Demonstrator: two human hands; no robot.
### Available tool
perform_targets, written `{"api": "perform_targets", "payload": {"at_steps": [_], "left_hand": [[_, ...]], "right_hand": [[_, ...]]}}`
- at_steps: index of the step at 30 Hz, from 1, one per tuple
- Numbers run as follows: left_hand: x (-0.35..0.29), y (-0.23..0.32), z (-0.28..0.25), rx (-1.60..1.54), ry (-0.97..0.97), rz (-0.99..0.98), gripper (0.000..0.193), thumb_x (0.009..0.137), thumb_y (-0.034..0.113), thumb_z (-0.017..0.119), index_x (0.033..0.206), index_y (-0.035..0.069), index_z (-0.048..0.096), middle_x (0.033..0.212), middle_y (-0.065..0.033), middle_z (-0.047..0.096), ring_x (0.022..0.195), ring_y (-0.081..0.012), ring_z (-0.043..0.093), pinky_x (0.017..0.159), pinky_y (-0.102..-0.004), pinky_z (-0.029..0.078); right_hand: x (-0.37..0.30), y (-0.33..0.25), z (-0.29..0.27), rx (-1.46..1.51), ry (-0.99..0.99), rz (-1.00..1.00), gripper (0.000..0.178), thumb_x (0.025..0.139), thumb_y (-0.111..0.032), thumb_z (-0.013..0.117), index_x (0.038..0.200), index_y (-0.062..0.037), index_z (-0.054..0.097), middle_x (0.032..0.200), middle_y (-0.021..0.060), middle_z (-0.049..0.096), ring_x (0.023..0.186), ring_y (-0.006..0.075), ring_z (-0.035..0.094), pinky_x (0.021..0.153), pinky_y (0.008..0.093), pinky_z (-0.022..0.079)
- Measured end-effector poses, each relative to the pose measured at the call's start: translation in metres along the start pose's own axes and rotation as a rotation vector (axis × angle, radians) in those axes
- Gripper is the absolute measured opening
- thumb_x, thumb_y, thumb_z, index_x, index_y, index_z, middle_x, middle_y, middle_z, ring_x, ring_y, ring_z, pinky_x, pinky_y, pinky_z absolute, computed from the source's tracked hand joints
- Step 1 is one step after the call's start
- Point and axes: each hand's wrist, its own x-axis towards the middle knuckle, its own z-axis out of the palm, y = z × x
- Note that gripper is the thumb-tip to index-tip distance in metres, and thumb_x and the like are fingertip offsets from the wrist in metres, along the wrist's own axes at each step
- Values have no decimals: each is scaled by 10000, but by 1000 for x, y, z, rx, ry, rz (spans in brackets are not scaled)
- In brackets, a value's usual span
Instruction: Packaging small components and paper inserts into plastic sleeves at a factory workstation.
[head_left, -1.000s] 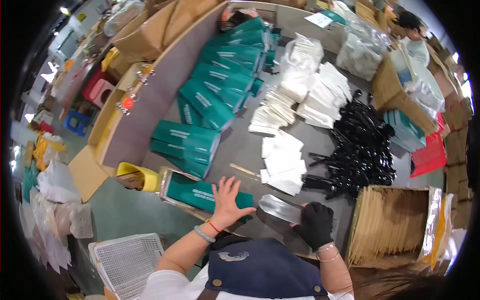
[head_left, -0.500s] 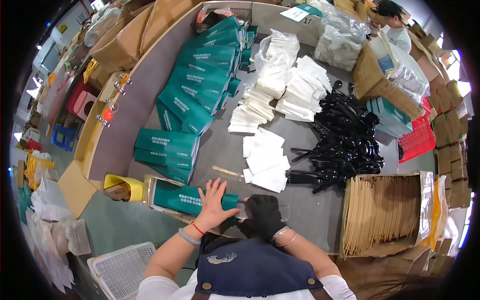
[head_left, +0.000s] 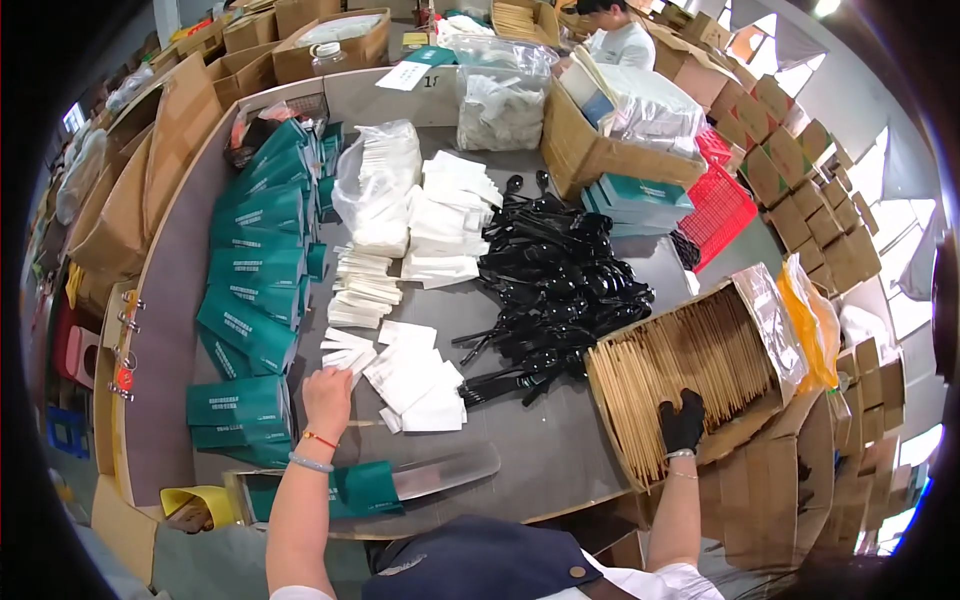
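Note:
My bare left hand [head_left: 328, 402], with bracelets on its wrist, reaches to the small flat white packets [head_left: 345, 350] left of the middle; its fingers are drawn together at their near edge. My right hand [head_left: 683, 424], in a black glove, is over a carton of thin wooden sticks [head_left: 690, 360], thumb and forefinger apart. Its other fingers are partly hidden. In front of me a teal printed sleeve [head_left: 365, 490] lies in a shallow holder, and a clear plastic bag [head_left: 448, 472] sticks out from its right end.
Fanned teal sleeves [head_left: 245, 325] line the table's left side. Stacked white packets [head_left: 440, 225] and a heap of black plastic cutlery [head_left: 560, 270] fill the middle. A red basket [head_left: 715, 215] and a carton of bags [head_left: 600, 155] stand back right, near another person [head_left: 620, 45].
Both hands have left the teal sleeve at the front. My left hand has moved forward to the white packets, my right hand to the stick carton. The view has swung right.

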Motion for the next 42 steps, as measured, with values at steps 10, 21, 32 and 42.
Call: {"api": "perform_targets", "payload": {"at_steps": [10, 21, 32, 42], "left_hand": [[-16, 38, -51, -214, 34, -114, 9, 812, 62, 591, 817, 55, 587, 794, -142, 583, 790, -361, 572, 696, -460, 458], [-36, 104, -30, -350, -132, 137, 286, 681, 26, 736, 927, 81, 600, 986, -95, 574, 920, -315, 548, 769, -399, 477], [-22, 103, -29, -299, -242, 117, 379, 619, 72, 770, 951, 105, 591, 970, -82, 542, 914, -304, 529, 769, -413, 468], [-25, 104, -28, -279, -143, 274, 306, 633, 104, 768, 880, 144, 593, 939, -23, 561, 877, -250, 527, 729, -372, 408]], "right_hand": [[15, 31, 14, -185, -180, -75, 233, 865, -194, 565, 892, 28, 631, 840, 232, 648, 825, 408, 625, 767, 477, 488], [-61, -142, -3, 1029, -133, -74, 207, 999, -244, 459, 988, -58, 549, 910, 21, 516, 805, 139, 457, 766, 288, 411], [-16, -240, 72, 284, -418, -552, 166, 860, -256, 628, 992, -161, 659, 912, 97, 625, 826, 313, 632, 660, 437, 507], [9, -246, 68, 126, -478, -759, 213, 734, -147, 682, 947, -163, 693, 922, 61, 612, 897, 277, 605, 742, 418, 510]]}}
